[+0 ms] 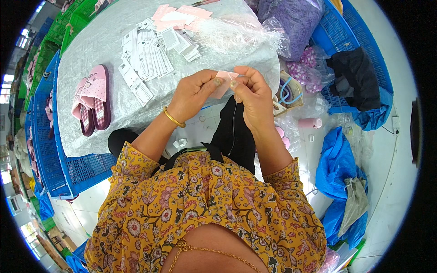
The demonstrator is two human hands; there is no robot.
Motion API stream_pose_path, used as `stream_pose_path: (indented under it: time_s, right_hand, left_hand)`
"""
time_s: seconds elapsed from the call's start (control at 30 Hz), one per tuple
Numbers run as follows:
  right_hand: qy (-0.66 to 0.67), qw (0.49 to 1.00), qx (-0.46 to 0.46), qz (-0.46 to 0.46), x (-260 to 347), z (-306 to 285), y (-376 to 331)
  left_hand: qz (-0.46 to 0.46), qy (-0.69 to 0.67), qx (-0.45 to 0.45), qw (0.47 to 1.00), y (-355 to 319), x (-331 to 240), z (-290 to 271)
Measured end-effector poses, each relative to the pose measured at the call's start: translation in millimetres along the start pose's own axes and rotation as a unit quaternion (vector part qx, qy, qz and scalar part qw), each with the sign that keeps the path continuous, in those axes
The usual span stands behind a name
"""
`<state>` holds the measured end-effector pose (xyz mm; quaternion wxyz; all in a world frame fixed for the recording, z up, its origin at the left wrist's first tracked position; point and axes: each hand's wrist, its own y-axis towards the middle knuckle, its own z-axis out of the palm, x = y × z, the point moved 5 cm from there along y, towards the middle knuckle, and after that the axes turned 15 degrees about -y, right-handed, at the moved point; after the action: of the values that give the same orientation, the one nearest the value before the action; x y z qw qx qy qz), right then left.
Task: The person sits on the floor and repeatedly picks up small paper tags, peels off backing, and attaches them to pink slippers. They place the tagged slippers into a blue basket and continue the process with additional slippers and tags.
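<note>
My left hand [193, 93] and my right hand [252, 93] meet over the near edge of the table and together pinch a small pink paper tag [224, 82]. A thin thread [234, 125] hangs down from my right hand's fingers. A gold bangle sits on my left wrist. Further back on the silver-covered table [91, 50] lie several white printed tags [148, 52] and a few pink tags [177, 16].
A pair of pink slippers [93, 98] lies at the table's left. Clear plastic bags [236, 32] and a purple bag [293, 22] sit at the back. Blue crates [350, 50] hold black cloth at right. A pink thread spool [310, 123] and blue bags [339, 168] lie on the floor.
</note>
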<state>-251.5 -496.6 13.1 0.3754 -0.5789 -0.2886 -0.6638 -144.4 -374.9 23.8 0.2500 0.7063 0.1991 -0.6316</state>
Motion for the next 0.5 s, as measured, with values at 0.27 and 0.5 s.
stream_pose_path:
  time_s: [0.27,0.5]
  right_hand:
    - [0.020,1.000,0.006,0.013,-5.6,-1.2,0.9]
    - [0.002,0.999,0.027,0.036,-14.0,-4.3,-4.9]
  left_hand:
    - [0.036,0.067,0.001,0.997,-3.3,-4.2,0.6]
    - [0.182,0.211,0.061,0.958,-16.4,-17.7,6.4]
